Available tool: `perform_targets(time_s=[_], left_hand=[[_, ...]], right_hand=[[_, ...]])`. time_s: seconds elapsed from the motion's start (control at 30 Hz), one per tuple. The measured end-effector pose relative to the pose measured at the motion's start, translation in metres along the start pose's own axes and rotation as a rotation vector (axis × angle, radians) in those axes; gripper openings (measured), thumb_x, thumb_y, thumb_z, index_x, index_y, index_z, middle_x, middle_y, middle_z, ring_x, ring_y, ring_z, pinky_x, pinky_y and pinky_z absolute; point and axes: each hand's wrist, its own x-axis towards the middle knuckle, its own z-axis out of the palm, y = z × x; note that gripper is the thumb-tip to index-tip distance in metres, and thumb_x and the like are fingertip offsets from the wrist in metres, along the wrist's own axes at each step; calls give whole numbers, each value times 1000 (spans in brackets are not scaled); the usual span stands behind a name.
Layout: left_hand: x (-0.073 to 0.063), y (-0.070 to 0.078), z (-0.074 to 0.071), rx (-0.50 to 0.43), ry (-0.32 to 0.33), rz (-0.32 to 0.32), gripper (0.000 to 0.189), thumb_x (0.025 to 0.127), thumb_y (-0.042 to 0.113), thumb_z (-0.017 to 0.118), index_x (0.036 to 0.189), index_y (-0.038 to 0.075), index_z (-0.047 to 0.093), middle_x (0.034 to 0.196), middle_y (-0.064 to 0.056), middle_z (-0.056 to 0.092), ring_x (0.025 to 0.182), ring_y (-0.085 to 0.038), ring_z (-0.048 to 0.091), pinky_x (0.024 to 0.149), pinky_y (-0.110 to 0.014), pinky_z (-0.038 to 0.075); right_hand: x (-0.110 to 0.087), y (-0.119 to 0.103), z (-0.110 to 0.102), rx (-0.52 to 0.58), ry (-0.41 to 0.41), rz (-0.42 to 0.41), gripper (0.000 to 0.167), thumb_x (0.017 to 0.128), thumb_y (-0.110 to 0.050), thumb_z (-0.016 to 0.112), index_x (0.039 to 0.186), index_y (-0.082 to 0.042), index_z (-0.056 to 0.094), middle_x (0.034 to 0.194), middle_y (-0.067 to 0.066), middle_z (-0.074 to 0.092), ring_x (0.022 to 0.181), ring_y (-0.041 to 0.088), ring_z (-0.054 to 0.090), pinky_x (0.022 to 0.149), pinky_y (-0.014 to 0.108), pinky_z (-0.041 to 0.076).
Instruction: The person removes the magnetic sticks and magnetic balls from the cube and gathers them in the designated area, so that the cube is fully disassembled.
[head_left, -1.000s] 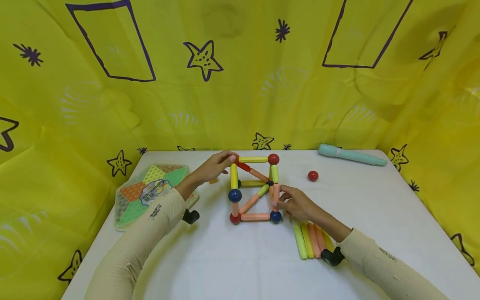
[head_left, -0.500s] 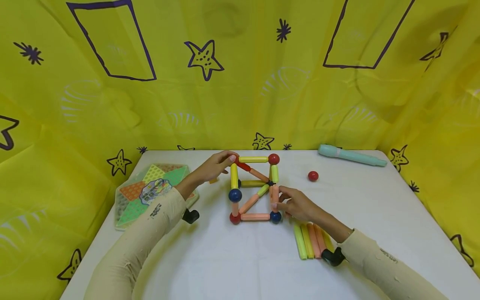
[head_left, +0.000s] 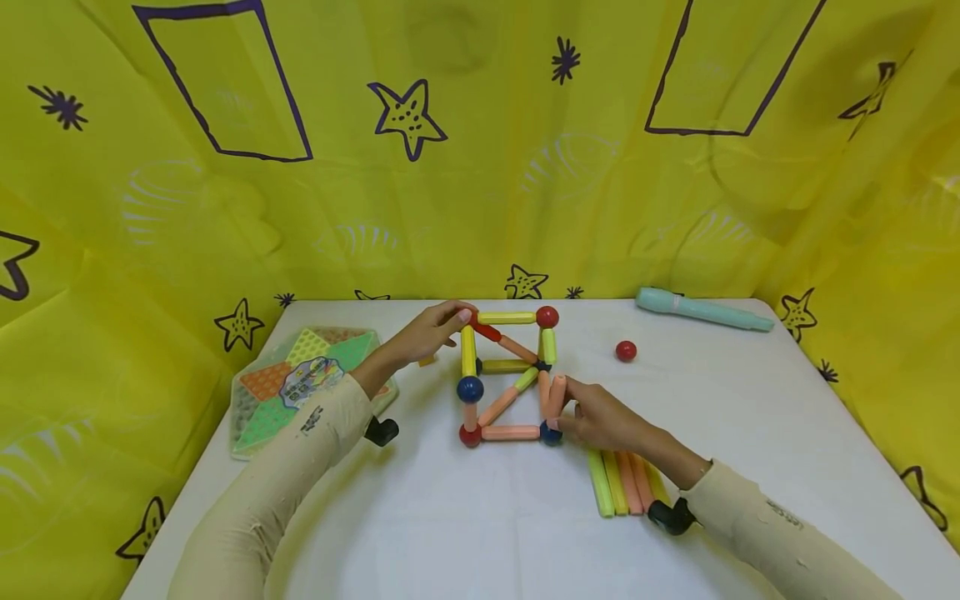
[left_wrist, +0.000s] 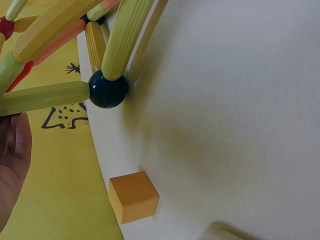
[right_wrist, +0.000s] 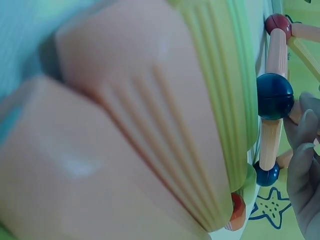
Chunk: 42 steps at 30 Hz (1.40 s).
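Observation:
A cube-like frame of magnetic rods and balls stands mid-table. My left hand [head_left: 429,335] pinches its top left corner at a red ball [head_left: 472,317], mostly covered by the fingers; in the left wrist view the hand [left_wrist: 12,165] lies under a yellow-green rod [left_wrist: 47,96]. My right hand [head_left: 600,412] pinches a pink magnetic rod [head_left: 557,397] at the front right. This rod leans slightly right, its lower end at a blue ball [head_left: 551,432] partly behind the fingers. Another blue ball [head_left: 470,389] tops the front left post. The right wrist view shows fingers [right_wrist: 300,170] beside a blue ball [right_wrist: 275,96].
Several loose rods [head_left: 618,483] lie side by side under the right wrist. A red ball [head_left: 626,351] and a mint-green tube [head_left: 705,310] rest at the back right. Left are a patterned box [head_left: 277,387] and an orange cube [left_wrist: 134,197].
My right hand has shifted slightly right and down, tilting the pink rod so its upper end comes away from the yellow-green rod behind. The left hand stays on the corner.

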Motion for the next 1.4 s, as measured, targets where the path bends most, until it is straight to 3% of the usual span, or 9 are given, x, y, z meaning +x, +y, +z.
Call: perform_targets(time_s=[0.13, 0.33, 0.47, 0.6, 0.7, 0.8, 0.97, 1.13, 1.4], left_hand=[[1, 1, 0, -3, 6, -2, 44, 110, 37, 39, 138, 8, 53, 136, -16, 58, 127, -32, 54, 93, -45, 55], [2, 0, 1, -4, 1, 4, 44, 110, 38, 38, 139, 8, 52, 138, -17, 57, 128, -33, 54, 94, -45, 55], [2, 0, 1, -17, -5, 4, 44, 110, 35, 37, 142, 7, 50, 140, -17, 55, 131, -35, 53, 96, -46, 54], [2, 1, 1, -30, -10, -8, 46, 110, 36, 38, 143, 6, 49, 141, -18, 54, 133, -35, 51, 98, -47, 52], [2, 1, 1, -33, -11, -8, 48, 110, 39, 38, 142, 5, 49, 141, -18, 54, 132, -34, 50, 99, -47, 52], [2, 0, 1, -21, -12, 8, 53, 109, 44, 37, 142, 3, 49, 140, -18, 55, 131, -34, 50, 98, -45, 53], [1, 0, 1, -16, -14, 13, 57, 108, 47, 37, 142, 4, 48, 139, -18, 55, 130, -33, 50, 97, -44, 53], [2, 0, 0, -28, -14, -15, 48, 109, 40, 37, 142, 7, 50, 140, -16, 55, 132, -33, 50, 99, -47, 52], [0, -1, 0, -21, -14, -13, 48, 109, 40, 37, 142, 7, 50, 141, -16, 54, 134, -33, 49, 99, -46, 52]], right_hand=[[0, -2, 2, -37, 7, 14, 27, 96, -12, 68, 119, -10, 54, 100, 1, 66, 72, 17, 51, 62, 25, 44], [-1, -4, 3, -60, 51, 19, 28, 96, -7, 64, 120, -9, 49, 108, 5, 67, 71, 15, 50, 63, 25, 46], [-5, -5, -3, 37, 68, 32, 20, 97, -8, 62, 114, -10, 51, 109, 10, 61, 61, 15, 48, 55, 25, 43], [-12, -3, -12, 176, 81, -3, 16, 100, -11, 62, 113, -6, 53, 108, 14, 57, 61, 19, 54, 56, 23, 44], [-20, 0, -20, 245, 80, -42, 23, 99, -11, 63, 117, 0, 54, 108, 17, 59, 66, 25, 60, 60, 24, 50], [-31, 2, -29, 268, 68, -25, 42, 98, -13, 66, 131, 4, 47, 112, 19, 62, 75, 30, 66, 64, 28, 56], [-54, 7, -40, 288, 70, 25, 81, 94, -17, 72, 153, -13, 16, 98, 19, 66, 66, 34, 62, 60, 31, 55], [-75, 21, -45, 275, 106, -42, 80, 94, -11, 71, 152, -12, 17, 82, 20, 63, 53, 26, 51, 53, 29, 49], [-99, 42, -53, 256, 59, 1, 70, 95, -13, 70, 150, -9, 27, 80, 13, 61, 52, 14, 49, 52, 27, 46]])
